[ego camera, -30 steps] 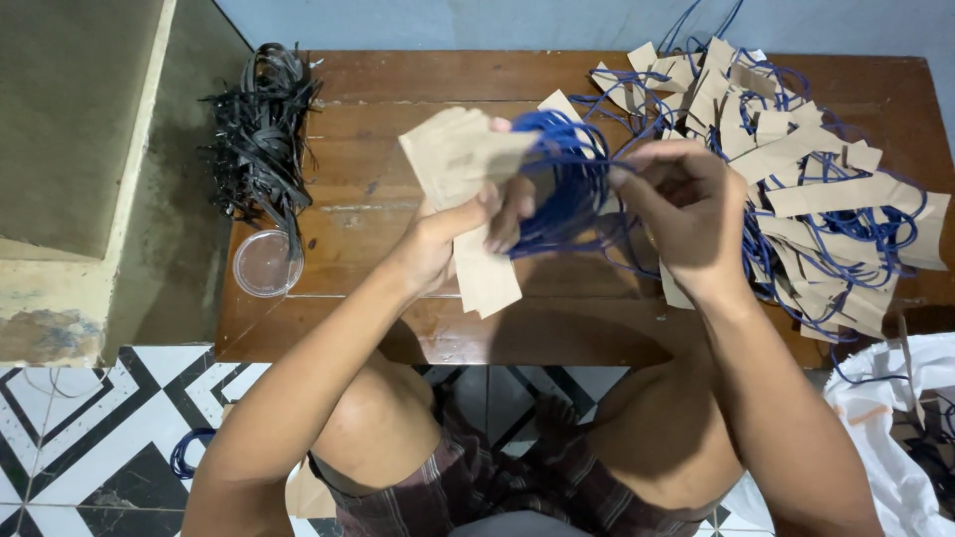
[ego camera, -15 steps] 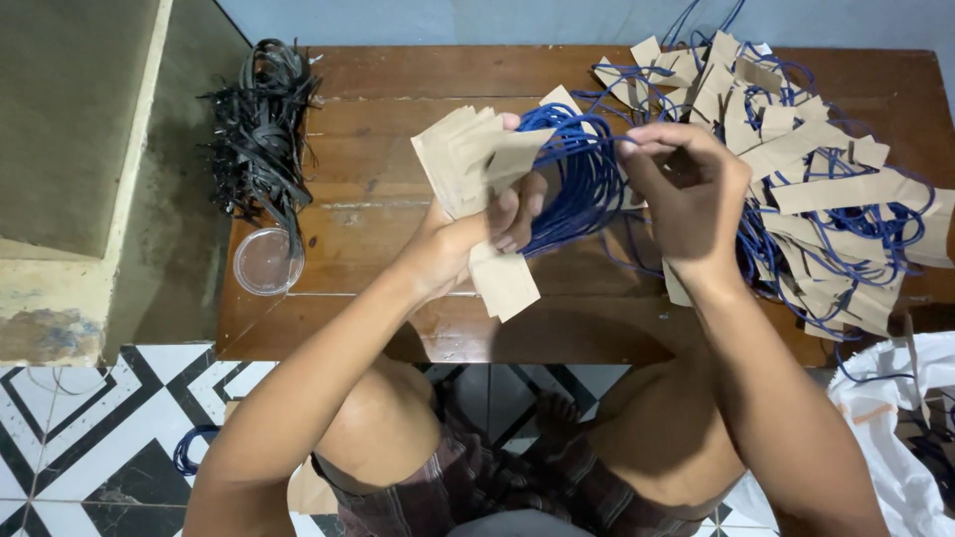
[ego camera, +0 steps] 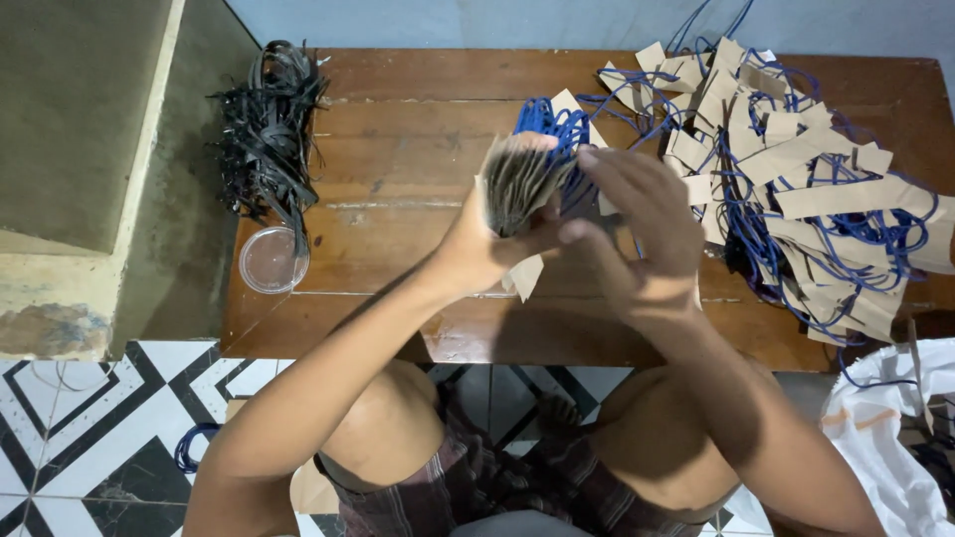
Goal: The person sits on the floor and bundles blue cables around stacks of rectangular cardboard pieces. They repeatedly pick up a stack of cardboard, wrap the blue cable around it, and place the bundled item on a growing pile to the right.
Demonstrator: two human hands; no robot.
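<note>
Over the middle of a low wooden table (ego camera: 398, 149), my left hand (ego camera: 477, 249) grips a thick stack of brown paper tags (ego camera: 517, 179), seen edge-on. Their blue cords (ego camera: 552, 124) hang in a bunch behind it. My right hand (ego camera: 637, 224) closes on the same bundle from the right, fingers curled over the cords and the stack's side. A loose tag end (ego camera: 524, 275) sticks out below my left palm.
A big heap of brown tags with blue cords (ego camera: 796, 189) covers the table's right side. Black strips (ego camera: 269, 129) lie piled at the left edge above a clear round lid (ego camera: 271, 261). A white bag (ego camera: 885, 438) sits on the tiled floor, lower right.
The stack has turned from flat-face-up to edge-on toward me. Both hands have come together around it, and the blue cords have swung behind the stack.
</note>
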